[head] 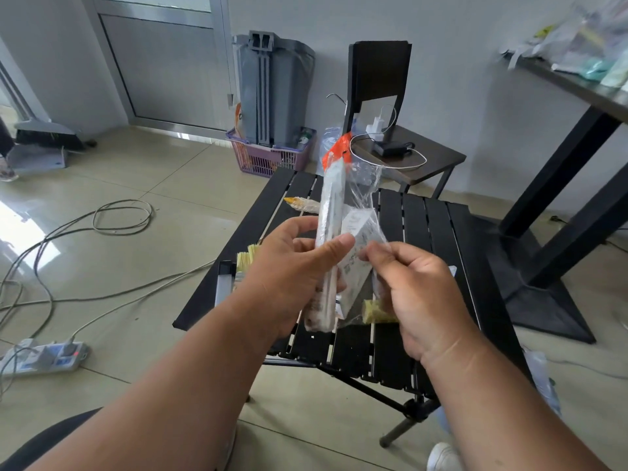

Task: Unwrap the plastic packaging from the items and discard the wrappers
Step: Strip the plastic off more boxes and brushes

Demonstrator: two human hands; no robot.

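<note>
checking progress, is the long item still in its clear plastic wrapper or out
Still in: the clear plastic wrapper with orange top surrounds the long pale item; left hand grips it, right hand pinches film.

A slatted table [438, 239] stands in the middle, with both hands above its near half. The left hand [289, 277] and the right hand [418, 297] hold a long packet [334, 212] between them. A wrapped item [302, 203] lies on the table's far left. Behind the table stands a chair [401, 144], and left of it a basket [268, 154] with a bin [272, 90] in it. A power strip [44, 356] lies on the floor, near left.
</note>
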